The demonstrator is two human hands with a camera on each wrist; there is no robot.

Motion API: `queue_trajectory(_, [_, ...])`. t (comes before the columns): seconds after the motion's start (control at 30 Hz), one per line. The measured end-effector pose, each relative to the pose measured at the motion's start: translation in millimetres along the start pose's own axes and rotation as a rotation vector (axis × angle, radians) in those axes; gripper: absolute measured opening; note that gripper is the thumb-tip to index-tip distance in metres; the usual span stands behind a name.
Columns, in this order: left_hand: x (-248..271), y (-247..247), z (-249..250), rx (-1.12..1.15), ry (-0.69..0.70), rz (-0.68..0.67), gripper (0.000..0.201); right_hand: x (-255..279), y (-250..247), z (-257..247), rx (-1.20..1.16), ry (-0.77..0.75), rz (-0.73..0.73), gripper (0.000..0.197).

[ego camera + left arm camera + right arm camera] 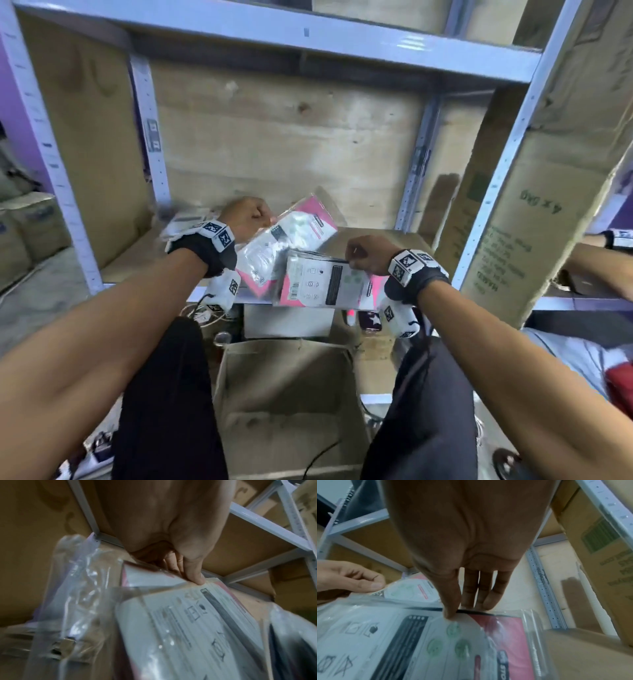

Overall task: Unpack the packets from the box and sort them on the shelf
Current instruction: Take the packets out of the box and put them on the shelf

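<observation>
1. Head view: I'm holding one clear-plastic packet with a pink-and-white card in each hand, both in the air in front of the grey metal shelf (394, 301) with its plywood board. My left hand (246, 216) is pinching the tilted upper packet (291, 236) at its top edge; my right hand (366, 257) is pinching the flatter lower packet (325, 281) at its top right corner. The open brown cardboard box (287, 387) is sitting below, between my knees; I can't see packets inside it. More packets (185, 219) are lying blurred on the shelf behind my left wrist.
2. Left wrist view: my left fingers (193, 574) are curling over the packet's edge and gripping it. A loose clear bag (73, 588) is hanging to the side.
3. Right wrist view: my right thumb (452, 607) is pressing on top of the packet, with my fingers behind it, a firm pinch.
4. Step, as I judge it: mid-transfer, box to shelf.
5. Next move, I reckon: reaching forward, laying each packet flat beside its matching ones, then releasing.
</observation>
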State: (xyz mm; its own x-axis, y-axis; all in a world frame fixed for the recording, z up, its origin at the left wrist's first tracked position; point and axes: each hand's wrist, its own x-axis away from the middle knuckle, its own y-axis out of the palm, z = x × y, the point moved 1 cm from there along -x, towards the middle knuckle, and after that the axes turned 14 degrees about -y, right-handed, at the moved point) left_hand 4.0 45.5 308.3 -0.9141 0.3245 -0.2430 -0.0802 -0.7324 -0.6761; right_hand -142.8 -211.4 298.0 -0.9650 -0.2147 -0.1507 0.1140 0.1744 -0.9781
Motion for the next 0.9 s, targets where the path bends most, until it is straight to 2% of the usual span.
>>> queue_trajectory(0.1, [-27,-7,-15,0.153,-0.047,-0.018,0.015,-14,3,22,-0.102,0.023,0.079,0.010])
queue_trajectory(0.2, [-58,-7,-33,0.305,-0.111,-0.039,0.018,-32,12,46,-0.307,0.039,0.107,0.006])
queue_trajectory(0.3, [-91,-2,-55,0.394,-0.180,-0.012,0.016,-53,22,62,-0.595,0.065,0.165,0.005])
queue_trajectory(0.4, [-117,8,-77,0.474,-0.262,0.043,0.021,-76,38,71,-0.889,0.142,0.264,0.014])
queue_trajectory(0.5, [-136,19,-99,0.582,-0.369,0.120,0.023,-105,50,73,-1.047,0.212,0.327,0.012])
queue_trajectory(0.63, [-161,18,-129,0.588,-0.525,0.187,0.035,-149,63,67,-1.186,0.247,0.372,0.012])
queue_trajectory(0.77, [-186,0,-170,0.542,-0.580,0.271,0.042,-198,81,57,-1.328,0.282,0.387,0.015])
queue_trajectory(0.87, [-206,-19,-208,0.487,-0.636,0.354,0.043,-235,95,40,-1.384,0.300,0.349,0.001])
queue_trajectory(0.9, [-212,-27,-220,0.465,-0.666,0.376,0.045,-248,100,33,-1.411,0.300,0.343,0.008])
